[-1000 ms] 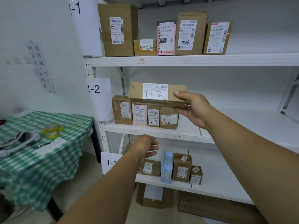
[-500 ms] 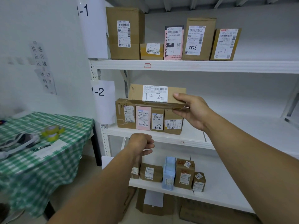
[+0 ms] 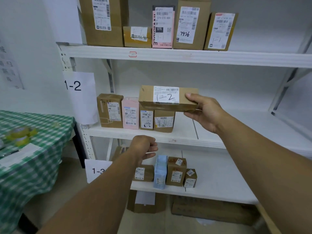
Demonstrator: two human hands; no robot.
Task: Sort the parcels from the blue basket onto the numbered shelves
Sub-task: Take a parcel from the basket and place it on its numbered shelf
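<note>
The right hand [image 3: 204, 112] grips a flat brown parcel [image 3: 162, 98] by its right end, with the thumb on the labelled face and the fingers curled under it. The label shows "1-2" written by hand. The parcel is held level over the middle shelf [image 3: 211, 132], above the two right boxes of a row of four parcels [image 3: 130, 114]. Its lower edge comes down to their tops, but I cannot tell if it touches them. The row stands at the left end of this shelf, close to the front edge, not far from the upright post [image 3: 67, 61] where the paper sign "1-2" [image 3: 79, 92] hangs. To the right of the row the white board is bare, so there is wide open room. Above the parcel a free gap reaches up to the upper shelf [image 3: 185, 56], which carries five parcels in a row.

The left hand [image 3: 145, 147] is in the air before the front edge of the middle shelf, lower than the parcel, with its fingers curled in and holding nothing.

The lower shelf [image 3: 219, 179] has a few small parcels on its left part, near the sign "1-3" [image 3: 98, 170]. Under it brown cartons [image 3: 211, 211] lie on the floor. At the left a table [image 3: 33, 157] with a green checked cloth stands close to the post, with yellow tape rolls [image 3: 20, 134] on it. The wall behind is white
</note>
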